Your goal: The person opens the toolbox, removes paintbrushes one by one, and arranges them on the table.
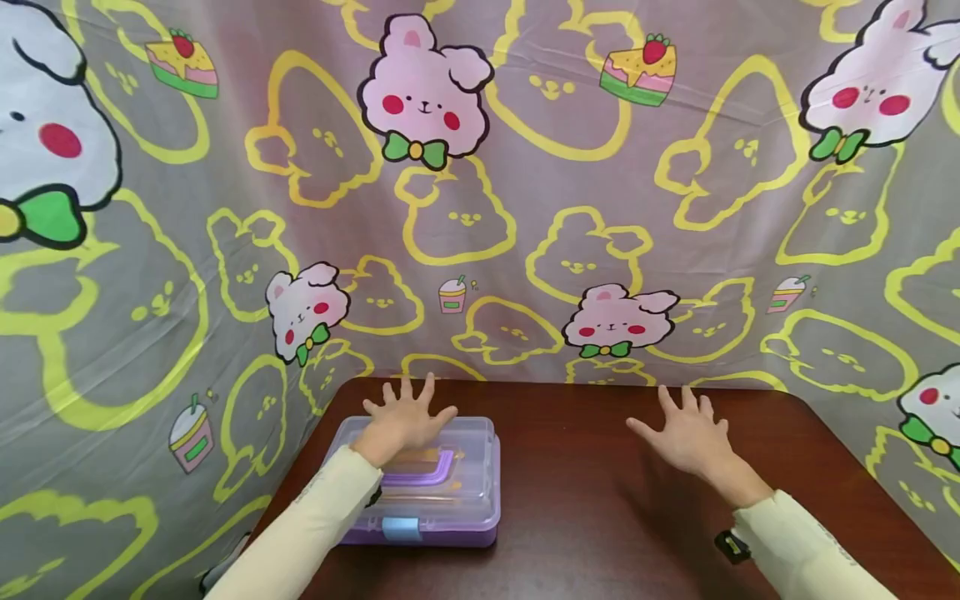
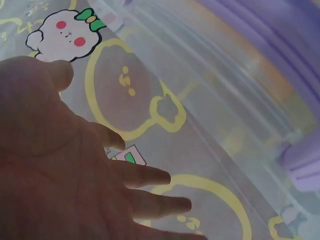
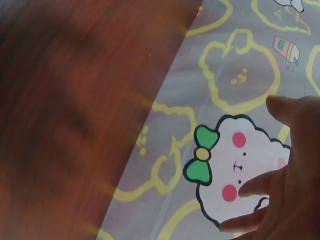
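Note:
A plastic box (image 1: pixel 480 492) with a clear lid, a purple base and a light blue latch (image 1: pixel 402 528) stands on the left of the table. On its lid is a purple handle (image 1: pixel 420 478); some orange and thin long contents show through the plastic. My left hand (image 1: pixel 405 425) is spread above the lid, overlapping it in the head view. The left wrist view shows the palm (image 2: pixel 55 165) beside the clear lid (image 2: pixel 210 90), holding nothing. My right hand (image 1: pixel 692 437) is held over the right part of the table, fingers spread, also with nothing in it.
The dark brown wooden table (image 1: pixel 562 467) has rounded far corners. A grey curtain (image 1: pixel 525 250) printed with rabbits, cakes and cups hangs behind it and along both sides. Small dark devices are on the wrists, such as the right wrist camera (image 1: pixel 732 546).

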A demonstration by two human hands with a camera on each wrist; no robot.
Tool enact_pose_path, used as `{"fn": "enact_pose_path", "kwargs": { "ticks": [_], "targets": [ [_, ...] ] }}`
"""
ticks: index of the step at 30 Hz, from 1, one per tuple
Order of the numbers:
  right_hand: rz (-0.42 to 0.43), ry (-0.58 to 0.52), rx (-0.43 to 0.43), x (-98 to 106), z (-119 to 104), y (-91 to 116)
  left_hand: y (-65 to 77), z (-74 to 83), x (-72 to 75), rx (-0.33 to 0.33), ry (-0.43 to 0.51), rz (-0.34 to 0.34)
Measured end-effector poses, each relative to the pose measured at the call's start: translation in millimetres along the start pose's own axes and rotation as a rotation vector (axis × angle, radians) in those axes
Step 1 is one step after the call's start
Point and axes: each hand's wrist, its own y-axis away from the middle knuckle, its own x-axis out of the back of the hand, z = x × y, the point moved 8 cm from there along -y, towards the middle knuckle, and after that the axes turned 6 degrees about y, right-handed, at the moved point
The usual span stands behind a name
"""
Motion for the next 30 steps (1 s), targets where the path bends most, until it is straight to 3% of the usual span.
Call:
{"fn": "enact_pose_path", "kwargs": {
  "ticks": [9,18,22,30],
  "targets": [
    [0.024,-0.097,0.072,-10,-28,11,10.1,-11.7,13.9,-0.135,0.057,-0.030],
    [-0.011,-0.209,0.088,-27,-61,23,15.5,-44.8,25.5,-0.180,0.193,-0.062],
    [-0.040,-0.244,0.092,-36,-75,26,15.5,-64.6,25.6,-0.177,0.228,-0.049],
    [-0.036,-0.307,0.125,-55,-101,27,16.4,-97.5,19.7,-0.105,0.307,-0.075]
  ]
}}
